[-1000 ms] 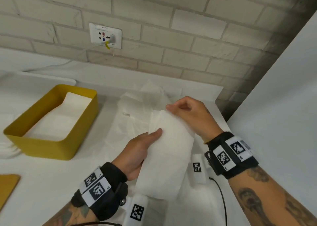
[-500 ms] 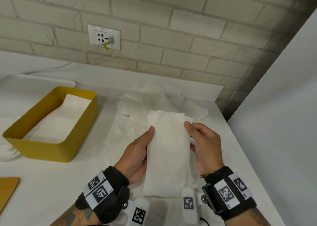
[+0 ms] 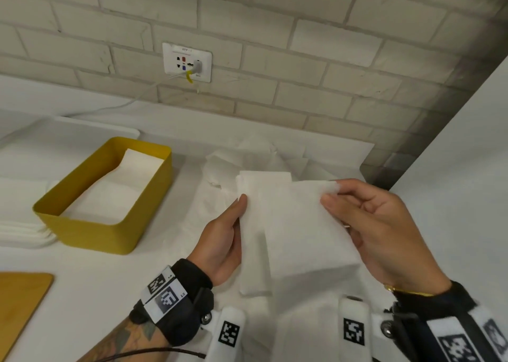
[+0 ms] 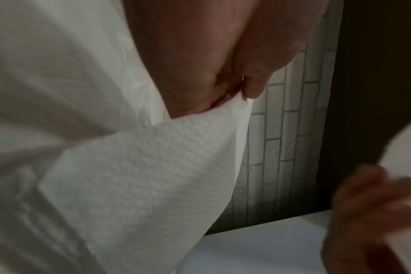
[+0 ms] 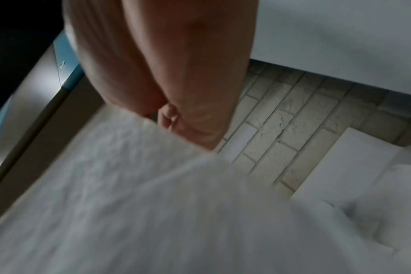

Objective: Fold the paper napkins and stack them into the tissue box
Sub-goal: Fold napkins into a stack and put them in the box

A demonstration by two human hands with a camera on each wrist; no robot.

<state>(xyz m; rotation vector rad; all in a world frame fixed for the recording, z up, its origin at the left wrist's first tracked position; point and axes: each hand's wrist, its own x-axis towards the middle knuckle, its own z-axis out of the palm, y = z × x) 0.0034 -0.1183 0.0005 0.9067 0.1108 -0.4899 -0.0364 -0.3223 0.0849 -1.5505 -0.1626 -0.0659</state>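
We hold one napkin (image 3: 297, 229) up over the table (image 3: 82, 279), between both hands. Our left hand (image 3: 220, 240) grips its left edge, thumb on the front and fingers behind (the left wrist view shows the paper pinched at the fingertips). Our right hand (image 3: 379, 232) pinches the top right corner, with a flap folded partway across the sheet. The yellow box (image 3: 90, 232) stands well apart to the left, with folded napkins (image 3: 115, 193) lying inside it. A loose pile (image 3: 247, 158) of napkins lies on the table behind the held one, near the brick wall (image 3: 302, 59).
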